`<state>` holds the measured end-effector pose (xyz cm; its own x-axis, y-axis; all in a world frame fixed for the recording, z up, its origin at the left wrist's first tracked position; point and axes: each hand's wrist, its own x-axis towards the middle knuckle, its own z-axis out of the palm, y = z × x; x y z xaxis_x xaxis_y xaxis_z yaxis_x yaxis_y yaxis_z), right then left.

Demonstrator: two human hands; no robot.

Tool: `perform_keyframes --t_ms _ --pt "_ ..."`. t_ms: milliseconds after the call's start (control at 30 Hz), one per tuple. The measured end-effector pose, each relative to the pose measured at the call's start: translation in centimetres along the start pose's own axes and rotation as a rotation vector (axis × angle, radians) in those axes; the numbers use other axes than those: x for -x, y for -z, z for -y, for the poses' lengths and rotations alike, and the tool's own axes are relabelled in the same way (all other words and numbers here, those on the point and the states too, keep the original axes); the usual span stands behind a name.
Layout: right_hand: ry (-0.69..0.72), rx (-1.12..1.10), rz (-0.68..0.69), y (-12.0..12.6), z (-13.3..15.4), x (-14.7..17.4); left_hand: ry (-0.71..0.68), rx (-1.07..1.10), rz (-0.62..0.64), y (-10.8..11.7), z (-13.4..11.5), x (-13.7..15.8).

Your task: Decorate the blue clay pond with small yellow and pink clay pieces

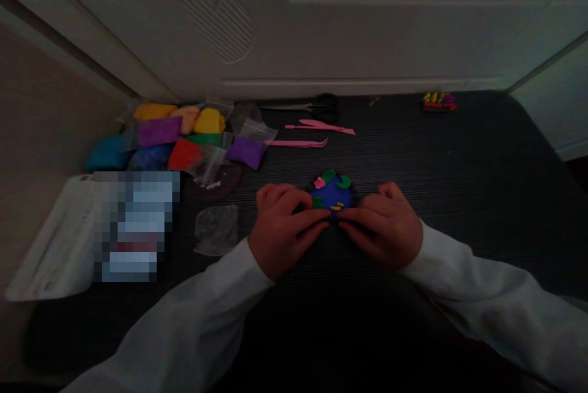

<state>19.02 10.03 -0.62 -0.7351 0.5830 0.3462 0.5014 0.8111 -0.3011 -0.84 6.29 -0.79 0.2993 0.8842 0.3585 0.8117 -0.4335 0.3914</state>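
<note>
Between my hands lies a small round clay pond (pixel 340 194) with a blue middle and a dark rim. Green lily pads, a pink flower and small yellow pieces sit on its blue face. My left hand (pixel 287 224) pinches the near left part of the rim with thumb and forefinger. On the near right side, my right hand (pixel 386 221) pinches the rim in the same way, and the fingertips of both hands almost meet. The fingers hide part of the near edge.
Several bags of coloured clay (pixel 158 131) are heaped at the back left. Scissors (pixel 321 107), pink clay tools (pixel 321 127) and pink tweezers (pixel 298 144) lie behind the pond. A small clay flower piece (pixel 438 103) stands far right; a clear bag (pixel 217 231) lies left.
</note>
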Motion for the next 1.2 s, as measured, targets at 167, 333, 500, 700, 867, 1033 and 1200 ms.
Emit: perform_keyframes --t_ms 167,333,500,700,867,1033,1200 --pt "-0.013 0.017 0.026 -0.2 0.0 -0.1 -0.004 0.025 0.034 0.0 -0.1 -0.1" --pt "-0.005 0.020 0.061 -0.1 -0.1 -0.2 -0.003 0.030 0.042 -0.1 -0.2 -0.1" --pt "-0.001 0.051 0.061 -0.2 0.2 -0.2 -0.019 0.001 0.047 -0.1 -0.3 -0.3" --pt "-0.013 0.094 0.056 -0.2 0.6 -0.2 -0.030 -0.027 0.033 0.0 -0.8 -0.3" --pt "-0.044 0.017 0.004 0.2 0.4 -0.1 -0.027 0.047 0.028 0.2 -0.4 0.1" --pt "-0.075 -0.003 0.007 0.8 0.0 0.1 -0.008 0.083 0.038 0.6 0.3 0.5" --pt "-0.061 0.009 0.027 0.6 -0.2 0.2 -0.016 0.066 0.034 0.4 0.5 0.4"
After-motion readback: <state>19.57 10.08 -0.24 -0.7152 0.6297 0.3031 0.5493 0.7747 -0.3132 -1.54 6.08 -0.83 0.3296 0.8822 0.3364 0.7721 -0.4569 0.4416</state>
